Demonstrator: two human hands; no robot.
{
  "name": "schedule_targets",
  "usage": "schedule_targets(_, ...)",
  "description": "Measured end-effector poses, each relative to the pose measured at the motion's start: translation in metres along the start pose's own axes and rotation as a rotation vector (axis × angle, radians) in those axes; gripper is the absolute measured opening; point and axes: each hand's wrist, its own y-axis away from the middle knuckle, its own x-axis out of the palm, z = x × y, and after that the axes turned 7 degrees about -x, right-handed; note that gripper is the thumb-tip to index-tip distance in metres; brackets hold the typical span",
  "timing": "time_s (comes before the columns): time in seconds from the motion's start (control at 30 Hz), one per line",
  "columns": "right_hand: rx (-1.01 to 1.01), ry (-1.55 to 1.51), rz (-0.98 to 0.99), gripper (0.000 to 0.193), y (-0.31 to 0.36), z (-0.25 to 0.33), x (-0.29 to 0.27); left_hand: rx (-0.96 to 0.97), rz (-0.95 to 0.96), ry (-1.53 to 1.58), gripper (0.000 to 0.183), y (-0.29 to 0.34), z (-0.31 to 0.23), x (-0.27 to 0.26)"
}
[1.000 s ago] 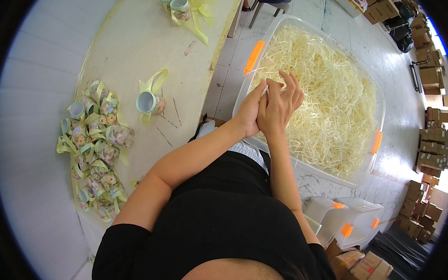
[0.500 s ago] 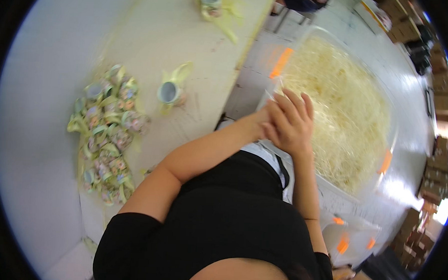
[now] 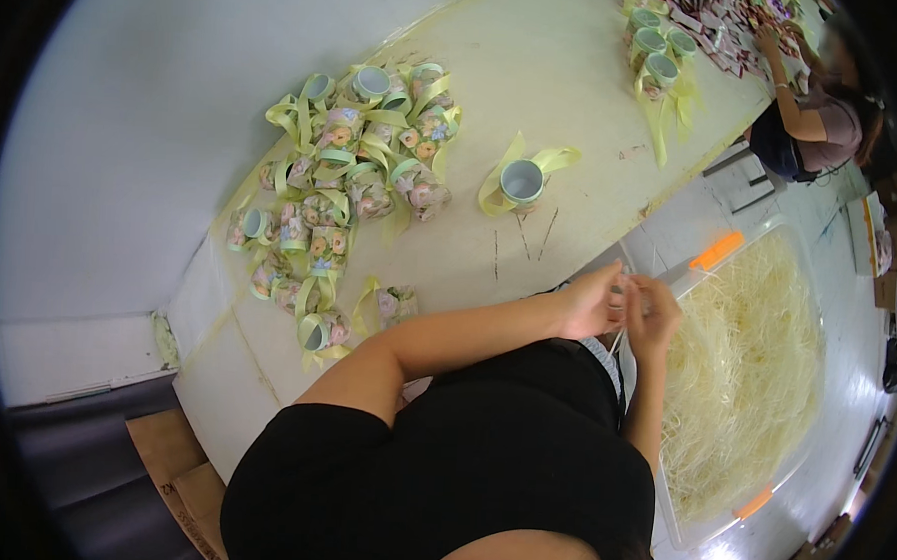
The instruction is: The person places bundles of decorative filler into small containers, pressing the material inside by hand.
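My left hand (image 3: pixel 598 302) and my right hand (image 3: pixel 653 314) meet in front of my body, beside the table edge and close to a plastic tub of pale yellow shredded filler (image 3: pixel 749 383). Both have curled fingers, with the fingertips close together. Whatever is between them, perhaps a thin strand, is too small to make out. On the table, nearest to my hands, a small round cup (image 3: pixel 522 181) with a pale yellow ribbon stands upright, its pale inside facing up.
Several flower-patterned cups with yellow ribbons (image 3: pixel 333 185) crowd the table's left side. More cups (image 3: pixel 661 71) stand at the far end. Beyond them another person (image 3: pixel 821 121) reaches over a pile of small packets (image 3: pixel 715 31). Cardboard boxes (image 3: pixel 184 484) sit at lower left.
My hands have gone from overlapping each other to fingertips close together, lower against the tub. The view has turned, bringing the other person and the packets into sight.
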Motion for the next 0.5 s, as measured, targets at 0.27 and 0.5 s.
schedule_targets(0.27, 0.676, -0.954, -0.593, 0.009, -0.014, -0.024, -0.038, 1.331, -0.925, -1.127, 0.08, 0.062, -0.109, -0.106)
schedule_targets(0.5, 0.78, -0.904, -0.497, 0.01, -0.007, -0.011, -0.024, 1.021, -0.864, -1.043, 0.087, 0.019, -0.118, -0.136)
